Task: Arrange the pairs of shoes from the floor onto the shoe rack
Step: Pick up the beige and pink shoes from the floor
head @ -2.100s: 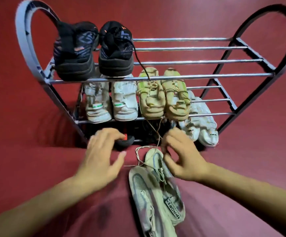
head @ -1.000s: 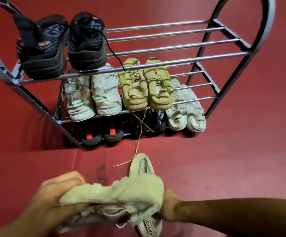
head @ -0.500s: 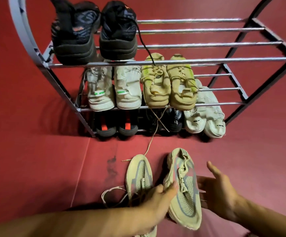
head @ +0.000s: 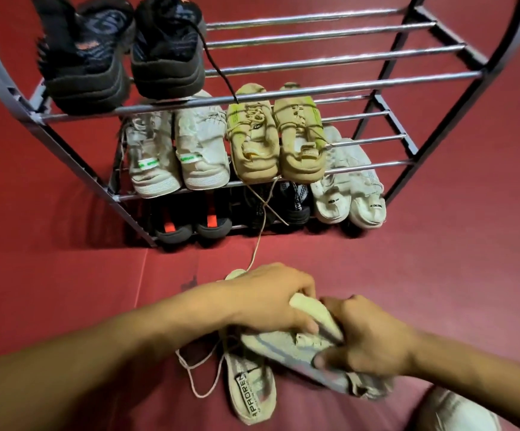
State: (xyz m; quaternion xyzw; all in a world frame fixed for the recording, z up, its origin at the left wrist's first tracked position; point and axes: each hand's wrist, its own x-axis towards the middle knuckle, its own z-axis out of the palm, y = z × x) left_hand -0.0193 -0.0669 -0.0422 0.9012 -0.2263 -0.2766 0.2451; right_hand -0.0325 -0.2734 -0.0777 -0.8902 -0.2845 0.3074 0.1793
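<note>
- Left hand (head: pixel 271 298) and right hand (head: pixel 367 340) both clasp one pale grey shoe (head: pixel 286 345), fingers curled tight over its upper and sole.
- Its mate (head: pixel 250 390) lies on the red floor (head: pixel 66 275) just beneath the left fingers, laces trailing.
- Shoe rack (head: pixel 345 85) stands beyond the fingertips, top shelf half bare beside the black pair (head: pixel 122 54).

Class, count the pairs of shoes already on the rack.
6: black pair top; white and tan middle; red-tabbed, black, white bottom. Others may be hidden.
</note>
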